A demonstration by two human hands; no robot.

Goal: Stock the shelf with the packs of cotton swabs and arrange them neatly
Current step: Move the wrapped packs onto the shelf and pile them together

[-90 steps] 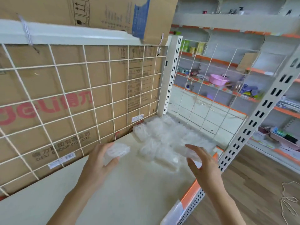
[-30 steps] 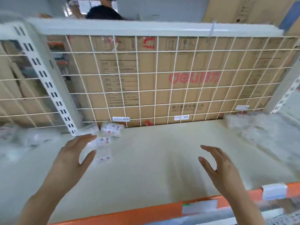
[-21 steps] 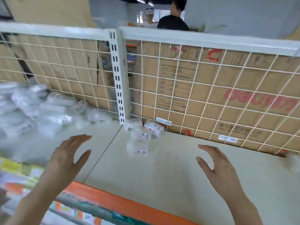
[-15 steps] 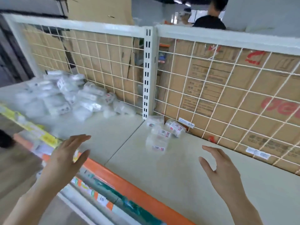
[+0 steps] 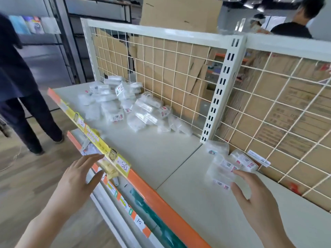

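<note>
On the left part of the cream shelf [image 5: 152,154] lies a loose heap of cotton swab packs [image 5: 125,102], clear bags with small printed labels, leaning against the wire grid [image 5: 172,72] at the back; a smaller group of packs [image 5: 225,167] lies on the right part, just beside the foot of the white slotted upright [image 5: 221,93] and close to the grid. The right hand [image 5: 254,199] is over the shelf with fingers spread and holds nothing; its index fingertip reaches the near edge of the smaller group, but if it really touches, one cannot tell. The left hand [image 5: 78,178] is also spread flat, fingers straight, in front of the shelf near the yellow price strip [image 5: 96,140] that runs along the orange front edge [image 5: 161,203]; it grips nothing. Behind the grid stand brown cardboard boxes [image 5: 286,113]. At the far left a person in dark clothes [image 5: 16,83] stands on the wooden floor; a second person in a black shirt [image 5: 293,27] is behind the shelf unit, top right.
</note>
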